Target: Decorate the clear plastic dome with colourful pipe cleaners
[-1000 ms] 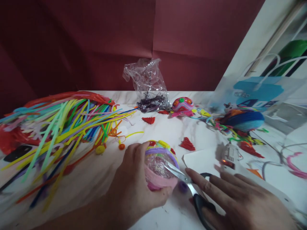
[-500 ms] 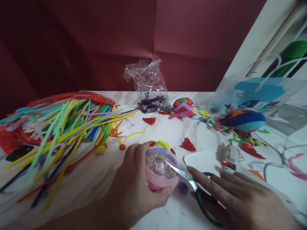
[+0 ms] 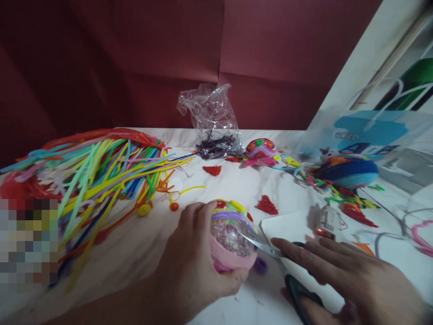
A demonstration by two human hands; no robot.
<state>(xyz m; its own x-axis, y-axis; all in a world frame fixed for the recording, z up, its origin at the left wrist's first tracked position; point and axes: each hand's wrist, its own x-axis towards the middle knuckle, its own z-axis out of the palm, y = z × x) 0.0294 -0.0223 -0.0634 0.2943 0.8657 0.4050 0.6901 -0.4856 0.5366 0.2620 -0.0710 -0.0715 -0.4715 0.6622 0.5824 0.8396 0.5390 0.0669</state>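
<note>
My left hand (image 3: 199,257) is wrapped round a small ball-shaped craft piece (image 3: 233,241), its thumb along the lower edge. Purple, yellow, red and pink pipe cleaners cover parts of the ball, and a shiny clear patch shows in its middle. In my right hand (image 3: 352,275) is a pair of scissors (image 3: 270,250) with black handles. The blades point left and their tips lie against the clear patch; from here they look closed together. A small purple coil (image 3: 260,265) lies just behind the ball's right side.
At left spreads a heap of colourful pipe cleaners (image 3: 101,171). Behind stand a clear plastic bag (image 3: 213,122) and a finished-looking pink piece (image 3: 260,151). Red triangular pieces (image 3: 267,205), a white device with a red light (image 3: 326,221) and a blue ball (image 3: 348,174) lie to the right.
The whole view has shifted slightly, so things sit a little further right. The scissor tips stay at the ball's clear patch, and the right hand's grip has turned slightly lower.
</note>
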